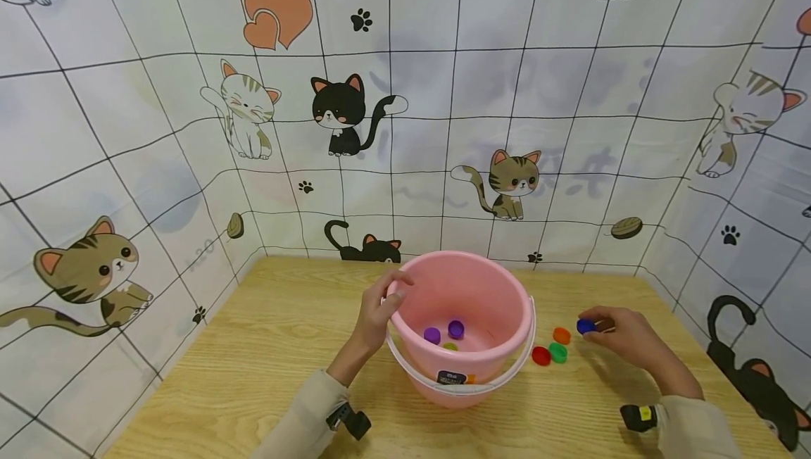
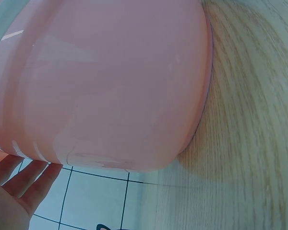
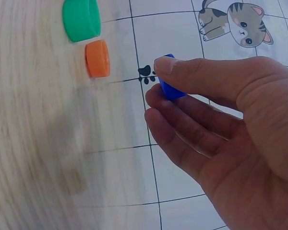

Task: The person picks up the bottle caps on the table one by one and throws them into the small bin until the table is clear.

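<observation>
A pink bucket (image 1: 465, 265) with a white handle stands on the wooden table. My left hand (image 1: 375, 307) grips its left rim, thumb over the inside edge; in the left wrist view that hand's fingers (image 2: 31, 179) lie against the bucket's outer wall (image 2: 115, 86). Inside sit two purple bottle caps (image 1: 455, 329) and a partly hidden yellow-green one (image 1: 450, 346). To the right of the bucket, my right hand (image 1: 624, 336) pinches a blue bottle cap (image 3: 172, 88) between thumb and fingers, raised off the table. Close by lie orange (image 1: 561, 336), green (image 1: 557, 353) and red (image 1: 541, 355) caps.
The wooden table (image 1: 285, 353) reaches back to a white cloth wall (image 1: 418, 184) with a grid and cartoon cats. Similar cloth stands along the left and right sides. The bucket's white handle (image 1: 462, 389) hangs down at its front.
</observation>
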`<action>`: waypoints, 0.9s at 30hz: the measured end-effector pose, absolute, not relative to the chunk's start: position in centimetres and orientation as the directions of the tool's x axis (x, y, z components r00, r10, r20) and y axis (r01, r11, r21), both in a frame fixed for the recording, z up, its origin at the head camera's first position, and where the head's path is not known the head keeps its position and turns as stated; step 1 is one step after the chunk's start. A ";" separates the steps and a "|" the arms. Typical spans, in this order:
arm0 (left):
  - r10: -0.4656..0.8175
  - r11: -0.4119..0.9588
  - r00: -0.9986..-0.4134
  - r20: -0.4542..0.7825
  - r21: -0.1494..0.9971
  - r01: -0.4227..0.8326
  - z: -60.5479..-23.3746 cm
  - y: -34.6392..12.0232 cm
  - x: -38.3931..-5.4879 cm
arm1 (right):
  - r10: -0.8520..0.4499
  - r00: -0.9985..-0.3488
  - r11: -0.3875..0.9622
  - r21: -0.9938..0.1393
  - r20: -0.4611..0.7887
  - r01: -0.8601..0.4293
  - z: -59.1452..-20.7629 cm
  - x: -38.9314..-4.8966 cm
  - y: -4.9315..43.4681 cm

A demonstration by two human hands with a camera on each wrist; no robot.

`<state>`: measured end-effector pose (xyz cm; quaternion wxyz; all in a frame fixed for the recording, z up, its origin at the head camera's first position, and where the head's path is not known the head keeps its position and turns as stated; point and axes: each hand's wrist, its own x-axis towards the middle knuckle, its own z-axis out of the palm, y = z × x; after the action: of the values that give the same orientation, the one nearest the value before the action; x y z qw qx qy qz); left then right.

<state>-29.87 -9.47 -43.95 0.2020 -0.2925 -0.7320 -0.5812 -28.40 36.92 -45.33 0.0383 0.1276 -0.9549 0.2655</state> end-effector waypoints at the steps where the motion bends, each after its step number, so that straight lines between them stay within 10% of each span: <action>1: 0.193 0.153 -0.746 0.638 0.731 0.665 -44.0 -9.5 -29.9 | -0.223 -0.964 0.827 -0.497 0.142 -0.264 -45.3 -28.4 36.9; 27: 0.180 0.157 -0.761 0.623 0.746 0.647 -44.0 -9.4 -29.9 | -0.224 -0.951 0.831 -0.468 0.213 -0.300 -43.5 -28.0 35.1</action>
<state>-29.86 -9.43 -44.00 0.1999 -0.2816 -0.7340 -0.5848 -27.98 35.14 -43.54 0.0747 0.1374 -0.9540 0.2559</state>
